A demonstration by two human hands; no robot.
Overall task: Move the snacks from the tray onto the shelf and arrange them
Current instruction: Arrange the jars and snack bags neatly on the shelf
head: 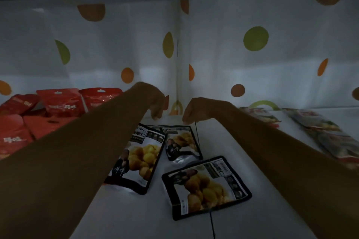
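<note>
On the shelf (223,141): three black-edged snack pouches lie flat in dim light. Take the far pouch (182,142) as your landmark.
Left pouch (138,159): just left of the far pouch and tilted. Whether the two edges touch or overlap cannot be told.
Near pouch (206,184): in front of the far pouch, apart from it, turned sideways.
Red pouches (62,103): well left of the far pouch, some standing near the dotted back wall (213,54), others flat.
Mixed-colour packets (320,132): well right of the far pouch, lying flat.
Left hand (156,103): behind the far pouch's upper left corner. Its fingers (155,115) droop downward, and it is too dark to tell whether they are grasping anything.
Right hand (191,109): just behind the far pouch's top edge. Its fingers (185,118) curl down toward that edge, but contact cannot be told.
Tray: not in view.
Step in hand, as judged: you are arranging, apparently about to square up the far pouch.
To do it well: pinch the far pouch by its two top corners, one hand on each, and lift rather than drag it, so that the left pouch is not pulled askew. Set it against the back wall with its printed face forward. Then turn the near pouch to match it and close the gaps evenly.
</note>
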